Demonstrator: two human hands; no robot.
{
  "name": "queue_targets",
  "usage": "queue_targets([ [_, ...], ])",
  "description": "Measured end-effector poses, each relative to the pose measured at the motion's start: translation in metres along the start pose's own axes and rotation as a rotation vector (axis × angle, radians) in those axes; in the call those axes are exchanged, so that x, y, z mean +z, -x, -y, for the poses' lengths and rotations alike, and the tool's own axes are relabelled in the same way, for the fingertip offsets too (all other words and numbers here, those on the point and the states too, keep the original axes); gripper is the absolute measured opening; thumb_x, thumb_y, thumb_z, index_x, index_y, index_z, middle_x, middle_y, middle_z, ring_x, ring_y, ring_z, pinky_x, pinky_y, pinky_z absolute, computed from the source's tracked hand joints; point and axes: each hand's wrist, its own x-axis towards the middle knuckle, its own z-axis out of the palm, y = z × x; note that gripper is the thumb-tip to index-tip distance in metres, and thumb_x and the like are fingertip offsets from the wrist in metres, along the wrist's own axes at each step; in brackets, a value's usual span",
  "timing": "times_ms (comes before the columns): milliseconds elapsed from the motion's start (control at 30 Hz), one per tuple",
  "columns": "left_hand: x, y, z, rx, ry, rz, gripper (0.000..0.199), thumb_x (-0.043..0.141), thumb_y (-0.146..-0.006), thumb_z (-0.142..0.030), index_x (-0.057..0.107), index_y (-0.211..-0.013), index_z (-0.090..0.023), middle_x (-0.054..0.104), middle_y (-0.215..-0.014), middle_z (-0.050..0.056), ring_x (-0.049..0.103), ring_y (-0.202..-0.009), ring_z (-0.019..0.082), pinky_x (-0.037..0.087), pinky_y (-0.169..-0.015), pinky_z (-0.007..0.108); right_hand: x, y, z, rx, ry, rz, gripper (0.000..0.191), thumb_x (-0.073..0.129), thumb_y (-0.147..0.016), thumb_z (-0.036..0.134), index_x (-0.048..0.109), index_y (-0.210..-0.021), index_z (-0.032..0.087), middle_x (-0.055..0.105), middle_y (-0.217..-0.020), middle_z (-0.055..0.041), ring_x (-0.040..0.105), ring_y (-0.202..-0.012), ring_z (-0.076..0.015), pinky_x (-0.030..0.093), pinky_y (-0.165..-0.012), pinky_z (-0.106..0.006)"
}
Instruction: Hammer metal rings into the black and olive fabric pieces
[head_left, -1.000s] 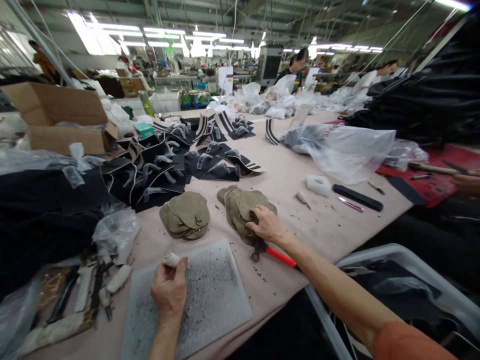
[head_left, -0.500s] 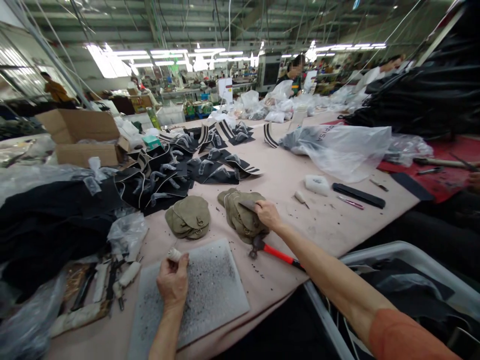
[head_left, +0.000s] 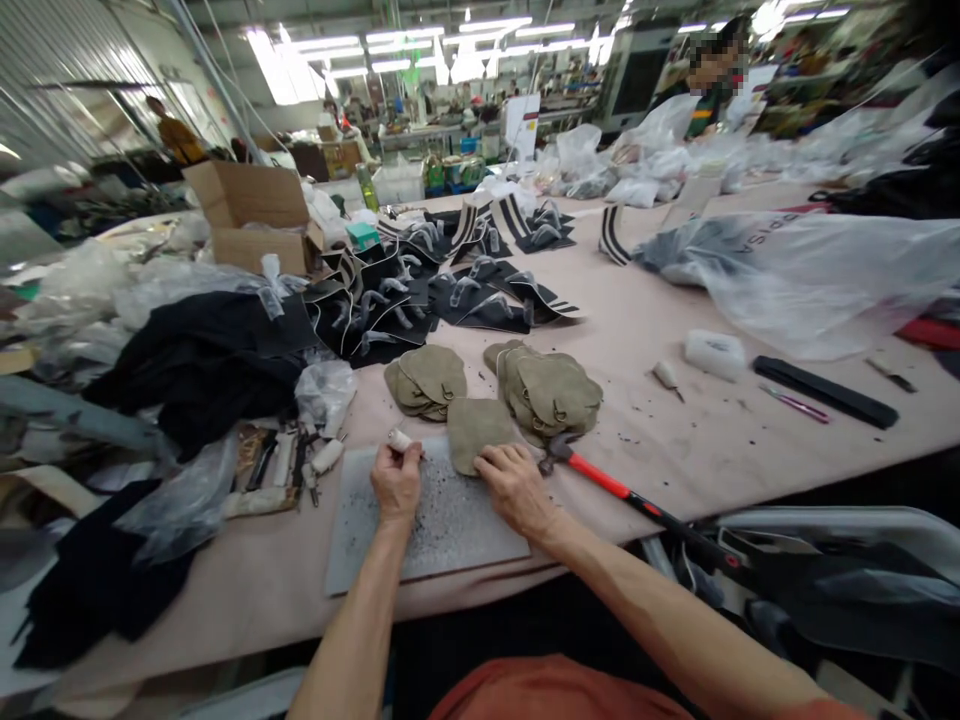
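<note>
My left hand (head_left: 397, 482) is closed around a small white-wrapped tool (head_left: 399, 439), above the left part of a grey speckled board (head_left: 442, 540). The fingers of my right hand (head_left: 516, 485) grip the lower edge of an olive fabric piece (head_left: 477, 430), which lies partly over the board's back edge. Behind it are two piles of olive pieces with small metal rings, a left pile (head_left: 426, 380) and a larger right pile (head_left: 553, 390). A hammer (head_left: 600, 474) with a red and black handle lies right of my right hand, its head near the right pile.
Black pieces with striped edges (head_left: 480, 290) cover the table's middle back. Tools (head_left: 281, 465) and dark cloth (head_left: 202, 350) lie left. At right are a white roll (head_left: 714, 355), a black strip (head_left: 825, 390) and a plastic bag (head_left: 810, 270). A grey bin (head_left: 847, 530) stands front right.
My right hand has moved from the right pile down to the board, bringing an olive piece with it. My left hand still holds the white-wrapped tool. The view has shifted.
</note>
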Motion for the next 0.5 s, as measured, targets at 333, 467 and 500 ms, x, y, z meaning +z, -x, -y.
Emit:
queue_targets([
  [333, 0.01, 0.013, -0.036, 0.095, 0.291, 0.184, 0.047, 0.075, -0.076, -0.045, 0.063, -0.109, -0.015, 0.074, -0.092, 0.008, 0.073, -0.081, 0.021, 0.059, -0.081, 0.034, -0.001, 0.022, -0.001, 0.011, -0.081, 0.01, 0.027, 0.046, -0.093, 0.008, 0.069, -0.102, 0.018, 0.068, -0.108, -0.0103, 0.056, -0.095, -0.0236, 0.045, -0.089, -0.039],
  [467, 0.037, 0.022, -0.056, 0.06, 0.452, 0.437, 0.047, 0.078, -0.076, -0.049, 0.061, -0.105, -0.016, 0.074, -0.094, 0.007, 0.074, -0.084, 0.021, 0.059, -0.086, 0.038, -0.005, 0.028, 0.003, 0.017, -0.092, -0.009, 0.032, 0.042, -0.092, 0.006, 0.069, -0.107, 0.018, 0.068, -0.113, -0.0113, 0.058, -0.101, -0.0242, 0.046, -0.094, -0.042],
  [500, 0.043, 0.024, -0.056, 0.039, 0.466, 0.483, 0.047, 0.079, -0.075, -0.05, 0.061, -0.103, -0.017, 0.074, -0.092, 0.007, 0.074, -0.084, 0.022, 0.06, -0.086, 0.038, -0.005, 0.03, 0.004, 0.02, -0.099, -0.025, 0.034, 0.041, -0.092, 0.005, 0.068, -0.11, 0.017, 0.068, -0.115, -0.0121, 0.058, -0.105, -0.0245, 0.046, -0.095, -0.042],
])
